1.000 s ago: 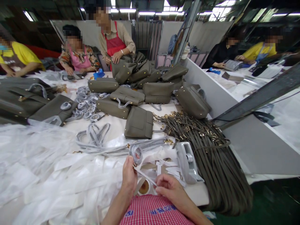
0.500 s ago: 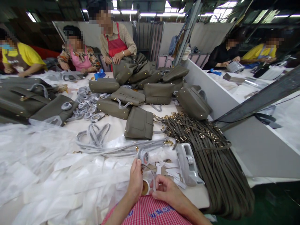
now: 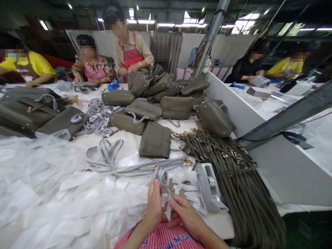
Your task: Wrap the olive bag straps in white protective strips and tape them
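Observation:
A wrapped strap, coiled up in translucent film, is gripped by my left hand, with the fingers closed at the coil's lower left. Its loose end hangs down from the coil, and my right hand pinches it between thumb and fingers. Both hands are close together in front of my red checked apron. Just beyond them, long film-wrapped straps with gold clips lie across the table. Small paper strips and a tape dispenser are to the right of the coil.
White film sheets cover the left side. A thick bundle of bare olive straps hangs over the right edge. Olive handbags are heaped farther back, beside small wrapped coils. A slanted metal post crosses the right. Several people work behind.
My right hand has moved up nearer my left, and the strap end that arched between them now hangs straighter. The round roll by the apron is now hidden. The view has tilted slightly.

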Action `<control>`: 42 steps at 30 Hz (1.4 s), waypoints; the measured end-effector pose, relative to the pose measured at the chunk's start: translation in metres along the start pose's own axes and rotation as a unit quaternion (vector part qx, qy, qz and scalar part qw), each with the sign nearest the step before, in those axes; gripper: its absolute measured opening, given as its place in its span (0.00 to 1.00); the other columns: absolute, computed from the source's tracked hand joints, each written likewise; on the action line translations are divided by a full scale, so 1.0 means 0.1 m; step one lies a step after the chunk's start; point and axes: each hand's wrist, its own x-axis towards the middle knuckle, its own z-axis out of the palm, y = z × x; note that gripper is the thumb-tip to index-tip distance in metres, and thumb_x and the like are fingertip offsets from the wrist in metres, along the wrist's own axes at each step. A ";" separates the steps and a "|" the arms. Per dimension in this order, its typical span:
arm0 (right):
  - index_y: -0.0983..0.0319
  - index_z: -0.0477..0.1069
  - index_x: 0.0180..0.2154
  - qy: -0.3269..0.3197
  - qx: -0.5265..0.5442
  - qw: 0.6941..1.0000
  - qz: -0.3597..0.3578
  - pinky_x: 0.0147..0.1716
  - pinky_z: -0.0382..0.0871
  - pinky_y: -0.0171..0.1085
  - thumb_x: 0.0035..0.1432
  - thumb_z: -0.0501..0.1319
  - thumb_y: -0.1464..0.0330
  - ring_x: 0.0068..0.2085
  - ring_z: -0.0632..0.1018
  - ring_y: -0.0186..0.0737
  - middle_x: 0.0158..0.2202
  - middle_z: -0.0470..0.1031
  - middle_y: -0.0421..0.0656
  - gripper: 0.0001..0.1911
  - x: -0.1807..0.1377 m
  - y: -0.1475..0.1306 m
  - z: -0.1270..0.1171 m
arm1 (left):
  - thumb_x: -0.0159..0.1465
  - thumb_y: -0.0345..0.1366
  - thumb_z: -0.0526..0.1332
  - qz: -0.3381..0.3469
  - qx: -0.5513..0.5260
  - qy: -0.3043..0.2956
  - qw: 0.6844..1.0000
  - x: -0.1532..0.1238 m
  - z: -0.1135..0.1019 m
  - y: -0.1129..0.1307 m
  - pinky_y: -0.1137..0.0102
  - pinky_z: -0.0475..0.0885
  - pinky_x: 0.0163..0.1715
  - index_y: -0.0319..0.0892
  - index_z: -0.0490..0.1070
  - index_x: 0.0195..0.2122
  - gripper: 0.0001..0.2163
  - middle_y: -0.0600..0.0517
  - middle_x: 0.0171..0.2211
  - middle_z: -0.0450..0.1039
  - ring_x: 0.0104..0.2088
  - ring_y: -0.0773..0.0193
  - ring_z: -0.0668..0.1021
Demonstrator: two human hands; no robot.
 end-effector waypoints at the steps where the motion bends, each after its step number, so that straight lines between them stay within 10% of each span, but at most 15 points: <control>1: 0.62 0.66 0.33 -0.002 0.009 1.000 0.000 0.27 0.76 0.36 0.50 0.64 0.42 0.28 0.78 0.37 0.30 0.75 0.40 0.29 0.00 0.01 0.00 | 0.60 0.57 0.59 0.001 0.000 0.002 1.000 0.00 0.00 0.00 0.67 0.70 0.35 0.42 0.73 0.41 0.23 0.48 0.35 0.78 0.34 0.57 0.77; 20: 0.55 0.63 0.58 -0.059 0.120 0.991 -0.010 0.28 0.77 0.33 0.51 0.72 0.56 0.37 0.82 0.42 0.44 0.78 0.46 0.35 -0.06 -0.04 -0.03 | 0.63 0.51 0.55 0.046 0.128 0.013 0.991 0.05 -0.02 -0.17 0.61 0.61 0.59 0.42 0.69 0.49 0.21 0.41 0.54 0.72 0.61 0.51 0.67; 29: 0.58 0.68 0.52 0.084 -0.089 0.992 -0.038 0.32 0.77 0.40 0.52 0.65 0.52 0.42 0.79 0.48 0.41 0.78 0.45 0.28 0.02 0.09 -0.16 | 0.63 0.45 0.51 0.135 0.271 -0.096 0.948 0.06 -0.06 -0.15 0.54 0.65 0.52 0.43 0.69 0.37 0.13 0.45 0.38 0.72 0.43 0.52 0.73; 39: 0.56 0.77 0.45 0.193 -0.381 0.889 -0.164 0.50 0.66 0.48 0.52 0.64 0.71 0.48 0.74 0.53 0.45 0.76 0.45 0.17 -0.07 0.01 -0.31 | 0.65 0.48 0.48 0.098 0.253 -0.140 0.952 0.09 -0.11 -0.09 0.61 0.69 0.49 0.42 0.72 0.40 0.18 0.46 0.40 0.77 0.44 0.55 0.76; 42: 0.54 0.75 0.49 0.189 -0.526 0.807 -0.191 0.45 0.68 0.45 0.55 0.63 0.74 0.48 0.74 0.53 0.44 0.76 0.45 0.19 -0.09 -0.01 -0.33 | 0.64 0.48 0.49 0.090 0.247 -0.136 0.955 0.11 -0.14 -0.05 0.60 0.69 0.48 0.42 0.71 0.38 0.17 0.46 0.39 0.76 0.43 0.54 0.76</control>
